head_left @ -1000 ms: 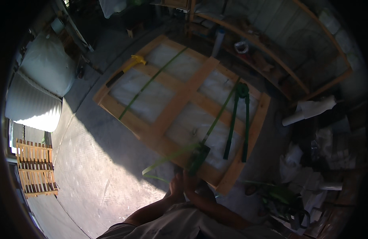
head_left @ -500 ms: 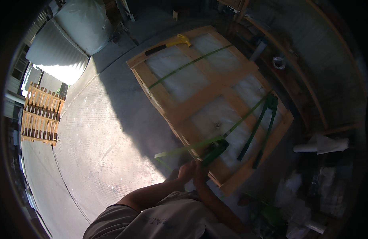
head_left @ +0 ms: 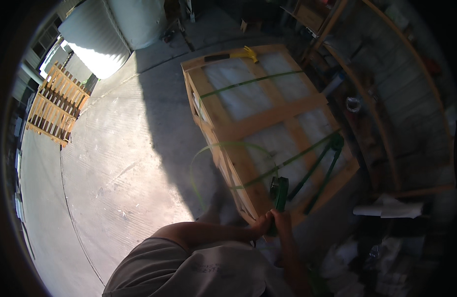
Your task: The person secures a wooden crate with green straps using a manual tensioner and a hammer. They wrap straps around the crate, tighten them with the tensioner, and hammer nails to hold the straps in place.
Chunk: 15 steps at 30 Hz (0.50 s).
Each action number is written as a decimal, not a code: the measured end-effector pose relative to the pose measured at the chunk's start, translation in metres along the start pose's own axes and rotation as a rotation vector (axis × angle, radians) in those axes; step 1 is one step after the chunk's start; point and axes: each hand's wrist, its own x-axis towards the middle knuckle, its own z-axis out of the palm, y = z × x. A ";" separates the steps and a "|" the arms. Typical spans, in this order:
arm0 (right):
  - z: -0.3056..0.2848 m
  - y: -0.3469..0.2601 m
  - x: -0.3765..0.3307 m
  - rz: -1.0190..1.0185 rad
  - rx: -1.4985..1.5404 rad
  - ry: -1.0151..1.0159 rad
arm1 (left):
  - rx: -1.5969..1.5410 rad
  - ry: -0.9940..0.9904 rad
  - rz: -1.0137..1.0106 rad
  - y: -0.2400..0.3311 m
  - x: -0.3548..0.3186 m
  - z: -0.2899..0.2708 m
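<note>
Both hands are closed round the lower end of a green hand strapping tool [head_left: 281, 194] above the near edge of a wooden crate [head_left: 223, 129]. My left hand [head_left: 260, 223] presses against my right hand [head_left: 282, 218] there. A green strap [head_left: 303, 157] lies across the near part of the crate's top. Its loose tail [head_left: 208, 147] arcs out over the left side. To the right of the tool lies a green long-handled strapping sealer [head_left: 332, 148], its two handles apart. Farther off, a second green strap [head_left: 248, 81] crosses the crate, beyond it a yellow hammer [head_left: 249, 54] with a black grip.
Slatted wooden pallets [head_left: 55, 106] stand at the far left, near large white wrapped rolls [head_left: 97, 39]. Wooden shelving [head_left: 367, 89] runs along the right. Below it are a white roll [head_left: 389, 210] and crumpled plastic [head_left: 382, 255]. Sunlit concrete floor [head_left: 114, 163] lies left of the crate.
The strapping tool has swung from slanting across the crate's near corner to nearly upright in view, with both hands farther right. The strap's tail now bows in a wide loop.
</note>
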 end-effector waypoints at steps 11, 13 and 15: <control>-0.050 0.018 -0.090 0.208 0.585 -0.136 | -0.720 -0.521 -0.381 0.036 -0.044 0.003; -0.048 -0.001 -0.093 0.107 0.618 -0.157 | -0.688 -0.424 -0.376 0.050 -0.050 -0.001; -0.051 -0.011 -0.092 0.054 0.606 -0.192 | -0.649 -0.340 -0.349 0.058 -0.054 -0.010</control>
